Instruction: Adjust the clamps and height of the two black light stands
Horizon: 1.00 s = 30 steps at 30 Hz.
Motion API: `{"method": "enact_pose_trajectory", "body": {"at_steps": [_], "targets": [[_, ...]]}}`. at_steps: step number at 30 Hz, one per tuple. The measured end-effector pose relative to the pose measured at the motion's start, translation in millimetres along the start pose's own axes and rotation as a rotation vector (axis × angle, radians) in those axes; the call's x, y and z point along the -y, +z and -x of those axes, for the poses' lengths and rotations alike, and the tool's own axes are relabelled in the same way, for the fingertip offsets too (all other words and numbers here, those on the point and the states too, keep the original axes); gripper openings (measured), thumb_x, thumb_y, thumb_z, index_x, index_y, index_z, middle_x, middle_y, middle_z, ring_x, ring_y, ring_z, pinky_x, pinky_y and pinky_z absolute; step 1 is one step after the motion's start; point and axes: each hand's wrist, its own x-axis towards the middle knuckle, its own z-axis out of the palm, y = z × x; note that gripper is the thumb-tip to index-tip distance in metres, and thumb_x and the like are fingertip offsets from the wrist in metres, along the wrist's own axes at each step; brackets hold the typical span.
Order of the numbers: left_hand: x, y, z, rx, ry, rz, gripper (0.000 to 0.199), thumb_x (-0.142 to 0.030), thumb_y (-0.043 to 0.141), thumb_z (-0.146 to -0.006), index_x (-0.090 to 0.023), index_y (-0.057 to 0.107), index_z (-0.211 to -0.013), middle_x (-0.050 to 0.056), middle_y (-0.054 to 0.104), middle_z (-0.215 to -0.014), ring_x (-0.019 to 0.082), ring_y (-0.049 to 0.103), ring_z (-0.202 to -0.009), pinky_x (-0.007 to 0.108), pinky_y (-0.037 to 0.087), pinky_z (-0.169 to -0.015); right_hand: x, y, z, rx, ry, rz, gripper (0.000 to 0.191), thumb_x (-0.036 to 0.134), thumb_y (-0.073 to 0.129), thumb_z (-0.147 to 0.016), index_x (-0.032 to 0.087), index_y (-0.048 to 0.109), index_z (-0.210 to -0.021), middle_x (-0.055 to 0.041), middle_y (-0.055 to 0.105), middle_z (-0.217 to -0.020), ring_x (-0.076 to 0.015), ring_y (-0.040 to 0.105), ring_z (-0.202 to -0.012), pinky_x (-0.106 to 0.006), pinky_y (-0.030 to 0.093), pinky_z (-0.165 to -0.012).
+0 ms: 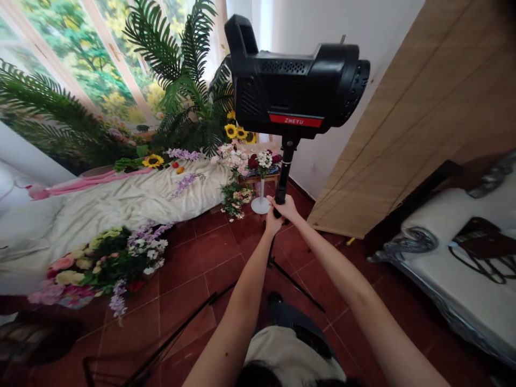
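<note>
My right hand [287, 208] and left hand [273, 222] are both closed around the stand [286, 167], the right just above the left; how tightly the fingers press, I can't tell. The lamp [294, 91] sits on top, well above my grip, in front of the wall [306, 24], between the palm [183, 80] and the screen [374, 118].

I judge the lamp heavy and its casing hard, perhaps a little slick, with the front end the fragile part. So much weight up high likely makes the stand top-heavy. The pole looks stiff and slim, good for a full wrap. For the lamp itself, the raised handle [238, 32] at its rear seems the surest hold.
</note>
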Motion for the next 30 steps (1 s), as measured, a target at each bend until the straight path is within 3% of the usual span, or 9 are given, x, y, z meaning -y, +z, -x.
{"method": "enact_pose_trajectory", "body": {"at_steps": [3, 8, 16, 21, 26, 30], "targets": [[-0.4, -1.4, 0.8, 0.007, 0.078, -0.07, 0.053, -0.019, 0.07, -0.062, -0.014, 0.054, -0.112, 0.009, 0.065, -0.102, 0.022, 0.061, -0.097, 0.038, 0.047, -0.09, 10.5, -4.6, -5.3, -0.04, -0.046, 0.099, 0.044, 0.059, 0.059, -0.072, 0.016, 0.06, -0.061, -0.0068, 0.066, -0.063, -0.0177, 0.062, -0.059, -0.025, 0.046, -0.056], [-6.4, -1.5, 2.7, -0.002, 0.072, -0.105, 0.041, -0.025, 0.071, -0.064, -0.015, 0.057, -0.101, 0.004, 0.065, -0.086, 0.017, 0.062, -0.082, 0.032, 0.05, -0.08, 25.7, -6.0, -10.6, -0.16, -0.05, 0.141, 0.046, 0.061, 0.056, -0.073, 0.017, 0.057, -0.061, -0.0066, 0.064, -0.06, -0.0174, 0.061, -0.058, -0.023, 0.043, -0.053], [-18.8, -1.1, 6.0, -0.005, 0.006, -0.174, 0.026, -0.024, 0.069, -0.065, -0.017, 0.056, -0.086, 0.0, 0.06, -0.074, 0.012, 0.059, -0.065, 0.027, 0.05, -0.07, 65.6, -34.0, -33.4, -0.003, -0.136, 0.144, 0.046, 0.06, 0.055, -0.076, 0.017, 0.057, -0.059, -0.005, 0.063, -0.058, -0.0155, 0.058, -0.055, -0.025, 0.046, -0.056], [-22.4, 3.1, 5.4, -0.057, -0.083, -0.332, 0.021, -0.023, 0.068, -0.065, -0.02, 0.059, -0.084, 0.0, 0.063, -0.076, 0.015, 0.062, -0.069, 0.028, 0.049, -0.072, 100.2, -47.7, -46.0, -0.065, -0.154, 0.171, 0.046, 0.058, 0.055, -0.077, 0.017, 0.057, -0.057, -0.005, 0.062, -0.058, -0.0161, 0.06, -0.056, -0.026, 0.047, -0.059], [-33.4, 4.3, -2.0, -0.142, -0.189, -0.583, 0.025, -0.045, 0.066, -0.068, -0.024, 0.063, -0.082, 0.004, 0.067, -0.079, 0.022, 0.064, -0.081, 0.032, 0.047, -0.076, 112.2, -56.1, -57.1, -0.014, -0.195, 0.137, 0.047, 0.06, 0.06, -0.073, 0.016, 0.058, -0.058, -0.0041, 0.062, -0.056, -0.0154, 0.06, -0.057, -0.025, 0.047, -0.058], [-36.1, 5.9, -11.2, -0.103, -0.224, -0.515, 0.04, -0.06, 0.062, -0.067, -0.02, 0.065, -0.069, 0.007, 0.065, -0.065, 0.023, 0.065, -0.073, 0.031, 0.047, -0.071, 108.8, -58.0, -60.9, 0.048, -0.193, 0.092, 0.048, 0.062, 0.06, -0.072, 0.016, 0.058, -0.059, -0.0049, 0.062, -0.057, -0.0154, 0.059, -0.056, -0.025, 0.048, -0.057]]}}
